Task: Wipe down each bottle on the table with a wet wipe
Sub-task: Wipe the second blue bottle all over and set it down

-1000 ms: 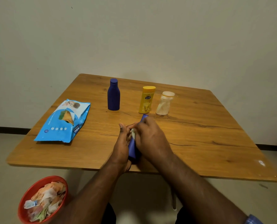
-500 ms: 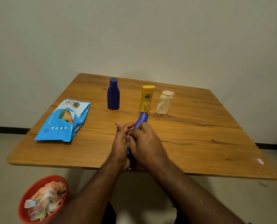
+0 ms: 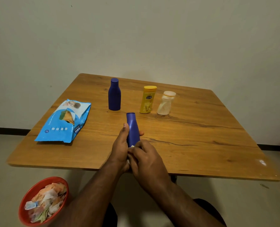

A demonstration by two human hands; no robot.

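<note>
There are four bottles: two dark blue ones, one standing (image 3: 114, 95) toward the far edge of the table (image 3: 201, 145) and one held (image 3: 132, 128) above its near edge, one yellow bottle (image 3: 148, 99), and one pale bottle (image 3: 165, 103). There is one blue wipes packet (image 3: 64, 122), and one red bowl (image 3: 29, 195) on the floor.

A single head-worn camera looks forward and down from just behind the near edge of the surface (image 3: 201, 145), close above both forearms, facing the wall (image 3: 136, 38).
</note>
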